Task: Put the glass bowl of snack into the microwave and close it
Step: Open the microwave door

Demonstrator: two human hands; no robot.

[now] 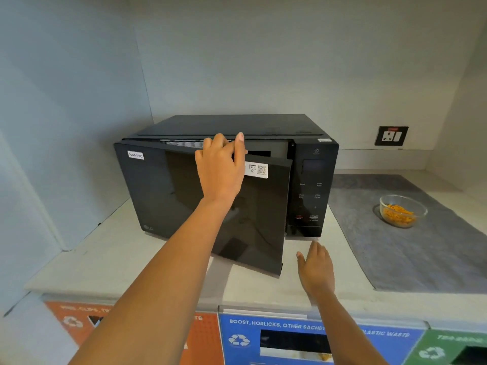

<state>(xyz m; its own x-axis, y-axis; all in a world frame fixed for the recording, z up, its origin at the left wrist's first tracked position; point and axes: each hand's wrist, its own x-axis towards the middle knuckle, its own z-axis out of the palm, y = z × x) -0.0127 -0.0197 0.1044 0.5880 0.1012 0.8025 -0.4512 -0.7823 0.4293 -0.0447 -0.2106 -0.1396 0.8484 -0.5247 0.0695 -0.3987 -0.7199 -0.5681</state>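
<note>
On the pale counter [110, 262], the left hand [220, 167] curls its fingers over the top edge of the microwave [308, 185] door [210, 206], which stands ajar. Right of it, the right hand [315, 270] hovers flat, fingers spread, holding nothing. Far right, the glass bowl [402, 210] of orange snack [398, 216] sits on a grey mat [411, 248].

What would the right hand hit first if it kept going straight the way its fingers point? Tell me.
Probably the bottom front edge of the microwave's control panel. The right hand lies flat over the counter, fingertips just short of it, though depth is hard to judge.
</note>
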